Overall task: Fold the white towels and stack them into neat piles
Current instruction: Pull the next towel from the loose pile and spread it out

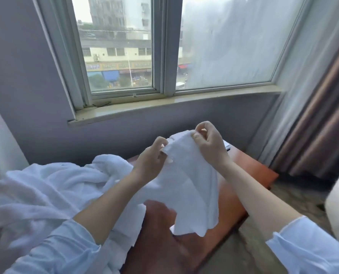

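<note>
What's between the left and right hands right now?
In the head view, only the top edge of a small white towel spans the gap, pinched by the left hand and the right hand.

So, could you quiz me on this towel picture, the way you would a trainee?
1. True or false: the left hand and the right hand each pinch the top edge of the small towel.
2. The heap of unfolded towels lies: A) on the person's left, B) on the windowsill, C) outside the window.
3. What colour is the table below the small towel?
Key: 1 true; 2 A; 3 reddish-brown.
</note>
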`<act>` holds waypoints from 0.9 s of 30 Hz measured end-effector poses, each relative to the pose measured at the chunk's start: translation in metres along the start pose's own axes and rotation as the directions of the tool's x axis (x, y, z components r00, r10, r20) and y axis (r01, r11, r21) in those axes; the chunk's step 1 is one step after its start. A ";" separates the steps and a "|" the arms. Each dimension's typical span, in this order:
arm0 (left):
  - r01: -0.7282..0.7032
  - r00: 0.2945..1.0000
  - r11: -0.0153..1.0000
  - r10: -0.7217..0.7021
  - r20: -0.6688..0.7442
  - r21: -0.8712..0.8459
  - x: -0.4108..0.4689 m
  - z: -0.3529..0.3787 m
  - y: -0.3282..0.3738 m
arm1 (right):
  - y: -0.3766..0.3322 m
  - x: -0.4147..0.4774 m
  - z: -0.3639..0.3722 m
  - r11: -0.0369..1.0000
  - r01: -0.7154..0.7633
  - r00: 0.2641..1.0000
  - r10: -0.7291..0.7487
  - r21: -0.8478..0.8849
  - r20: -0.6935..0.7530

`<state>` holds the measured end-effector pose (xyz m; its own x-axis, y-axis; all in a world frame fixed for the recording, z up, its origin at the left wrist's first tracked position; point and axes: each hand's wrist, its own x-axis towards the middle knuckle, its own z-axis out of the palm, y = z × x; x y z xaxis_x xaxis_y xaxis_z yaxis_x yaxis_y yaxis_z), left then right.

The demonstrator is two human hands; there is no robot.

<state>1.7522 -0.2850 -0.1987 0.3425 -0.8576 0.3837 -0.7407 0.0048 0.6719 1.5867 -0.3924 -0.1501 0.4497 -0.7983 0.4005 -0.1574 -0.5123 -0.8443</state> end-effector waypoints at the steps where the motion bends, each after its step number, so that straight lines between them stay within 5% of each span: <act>1: -0.014 0.999 1.000 0.014 0.030 -0.004 0.001 0.007 0.007 | 0.004 -0.001 -0.011 1.000 -0.003 1.000 0.002 -0.029 -0.012; 5: -0.019 0.983 0.999 0.027 0.183 -0.046 0.009 0.036 0.037 | 0.018 0.004 -0.050 0.993 0.017 0.999 -0.020 -0.114 -0.025; 8: 0.056 0.949 0.965 0.029 0.315 -0.257 0.010 0.056 0.062 | 0.029 0.011 -0.076 0.983 0.056 0.998 -0.051 -0.174 0.032; 14: 0.425 0.900 0.691 -0.254 0.354 -0.585 0.030 0.113 0.123 | 0.044 0.020 -0.134 0.994 0.097 0.972 -0.083 -0.054 0.222; 22: 0.289 0.947 0.848 -0.183 0.266 -0.445 0.026 0.187 0.153 | 0.063 0.033 -0.195 0.984 0.088 0.948 -0.130 0.155 0.291; 25: 0.267 0.962 0.922 -0.238 0.132 -0.279 0.025 0.191 0.147 | 0.086 0.040 -0.206 0.994 0.108 0.954 -0.100 -0.014 0.282; 27: 0.285 0.957 0.955 -0.279 0.083 -0.077 0.028 0.188 0.139 | 0.105 0.043 -0.204 0.918 0.203 0.953 -0.105 -0.341 0.286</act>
<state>1.5502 -0.4046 -0.2135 0.4861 -0.8647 0.1267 -0.5651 -0.2004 0.8003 1.4098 -0.5453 -0.1488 0.6961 -0.6164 0.3681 -0.3528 -0.7402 -0.5724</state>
